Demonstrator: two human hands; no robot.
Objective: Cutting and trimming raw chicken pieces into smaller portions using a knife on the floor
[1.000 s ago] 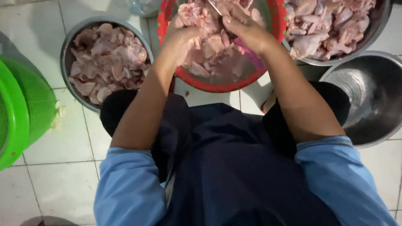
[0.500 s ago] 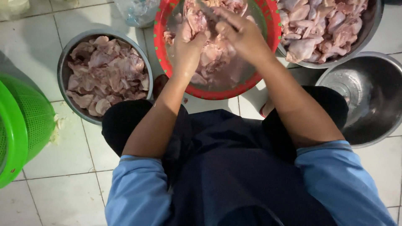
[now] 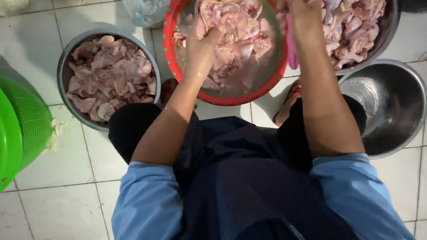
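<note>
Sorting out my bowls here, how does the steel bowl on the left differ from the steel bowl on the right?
The left steel bowl is piled with raw chicken pieces; the right steel bowl holds no meat, its shiny bottom bare. The left bowl shows whole; the right bowl is partly hidden behind the person's knee. Both are round metal bowls on the tiled floor.

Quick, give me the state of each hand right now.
Left hand: closed on a raw chicken piece over the red basin.
Right hand: closed on a pink handle.
</note>
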